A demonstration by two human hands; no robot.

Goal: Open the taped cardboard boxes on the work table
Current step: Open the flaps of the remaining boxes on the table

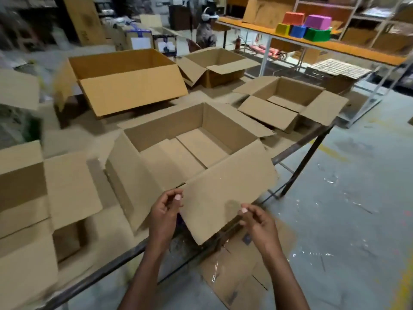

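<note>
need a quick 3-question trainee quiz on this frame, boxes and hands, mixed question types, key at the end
1. True or false: the box nearest the person has its top flaps folded shut.
2. Which part of that box is each hand at? A) the near flap B) the far wall C) the floor of the box
3. Fill in: the coloured boxes sit on an orange ____ in the background.

Key
1. False: its flaps are open and the inside shows.
2. A: the left hand is at the left corner of the near flap, the right hand at its lower edge, fingers curled at it.
3. Shelf.
</note>
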